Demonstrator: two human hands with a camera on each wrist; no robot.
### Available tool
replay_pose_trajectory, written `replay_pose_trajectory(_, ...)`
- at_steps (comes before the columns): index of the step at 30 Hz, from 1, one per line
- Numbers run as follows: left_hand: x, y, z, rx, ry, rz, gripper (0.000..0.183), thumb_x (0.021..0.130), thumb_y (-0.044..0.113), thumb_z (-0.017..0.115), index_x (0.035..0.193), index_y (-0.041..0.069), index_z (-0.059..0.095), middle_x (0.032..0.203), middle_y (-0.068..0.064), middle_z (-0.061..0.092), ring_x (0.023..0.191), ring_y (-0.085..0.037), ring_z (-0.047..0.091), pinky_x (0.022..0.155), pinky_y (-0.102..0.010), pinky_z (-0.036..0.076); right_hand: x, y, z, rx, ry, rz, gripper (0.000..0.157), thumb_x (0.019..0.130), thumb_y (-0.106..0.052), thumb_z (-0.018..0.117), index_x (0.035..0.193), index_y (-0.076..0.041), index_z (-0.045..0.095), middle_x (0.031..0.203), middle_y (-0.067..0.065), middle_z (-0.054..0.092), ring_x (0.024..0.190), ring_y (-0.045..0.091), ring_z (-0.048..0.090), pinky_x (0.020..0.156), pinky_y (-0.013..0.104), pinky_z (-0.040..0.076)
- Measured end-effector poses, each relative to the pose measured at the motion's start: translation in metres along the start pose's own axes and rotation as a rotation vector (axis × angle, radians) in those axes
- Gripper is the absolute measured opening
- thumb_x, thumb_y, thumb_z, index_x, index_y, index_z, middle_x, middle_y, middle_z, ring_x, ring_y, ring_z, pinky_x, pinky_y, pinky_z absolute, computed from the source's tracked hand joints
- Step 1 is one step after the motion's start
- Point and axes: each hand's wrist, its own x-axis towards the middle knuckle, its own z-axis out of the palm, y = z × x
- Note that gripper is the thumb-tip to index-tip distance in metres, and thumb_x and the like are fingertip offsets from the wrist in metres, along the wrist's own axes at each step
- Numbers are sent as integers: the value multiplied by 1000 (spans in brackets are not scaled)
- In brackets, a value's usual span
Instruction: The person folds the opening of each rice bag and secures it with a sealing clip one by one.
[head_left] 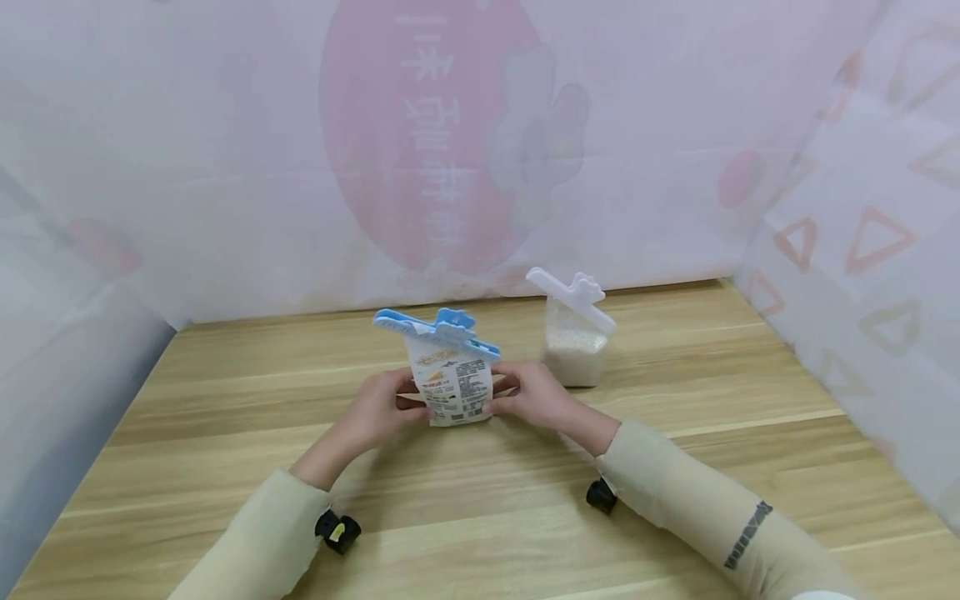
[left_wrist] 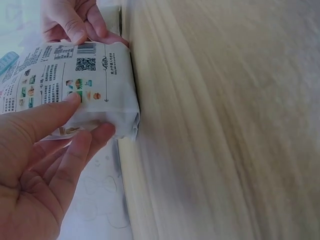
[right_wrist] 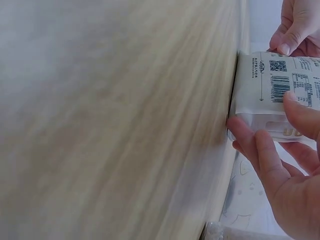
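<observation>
A white printed paper bag (head_left: 452,383) stands on the table between both hands, its top closed by a blue bag clip (head_left: 442,332) that slants down to the right. My left hand (head_left: 382,408) holds the bag's left side, thumb on the printed face and fingers along the side, as the left wrist view shows. On the opposite side my right hand (head_left: 531,395) grips it the same way, its fingertips low near the bottom edge in the right wrist view. The QR code and barcode face me near the bag's base.
Behind the right hand stands a clear bag of white grains (head_left: 573,354), closed with a white clip (head_left: 573,298). The wooden table (head_left: 480,517) meets a pale printed curtain (head_left: 247,208) at its back edge, with more cloth on both sides.
</observation>
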Motion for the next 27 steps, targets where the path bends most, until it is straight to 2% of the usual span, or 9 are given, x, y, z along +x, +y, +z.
replay_pose_trajectory(4,2,-6,-4,10,12,18,43,87,-1,72,128,-4,59,121,-26,67,107,-38,69,88,-41,59,5,1,2,19,6,4,51,86,-9,77,133,-5,61,128,16,67,110,31,69,89,35,58)
replay_pose_trajectory(9,7,-9,-9,30,19,-4,44,87,3,74,128,-2,60,123,-24,66,110,-38,68,90,-42,58,12,0,4,51,15,39,52,85,-9,78,134,-6,60,128,15,67,112,31,68,91,35,57)
replay_pose_trajectory(13,10,-12,-14,35,11,-16,45,88,5,73,130,-1,59,125,-24,66,111,-38,67,90,-42,58,18,-3,6,44,26,60,53,85,-10,78,135,-6,60,127,15,68,112,30,68,91,36,57)
replay_pose_trajectory(18,15,-20,-20,19,9,18,45,89,4,73,130,-3,58,124,-26,65,113,-40,66,91,-41,58,26,-5,8,40,37,79,52,87,-11,77,136,-8,60,129,12,67,113,28,68,92,36,57)
replay_pose_trajectory(27,20,-26,-26,19,15,12,45,89,4,72,131,-3,58,125,-26,64,115,-41,64,93,-43,57,37,-7,9,38,41,108,55,86,-13,78,137,-9,59,123,14,70,112,28,68,91,36,57)
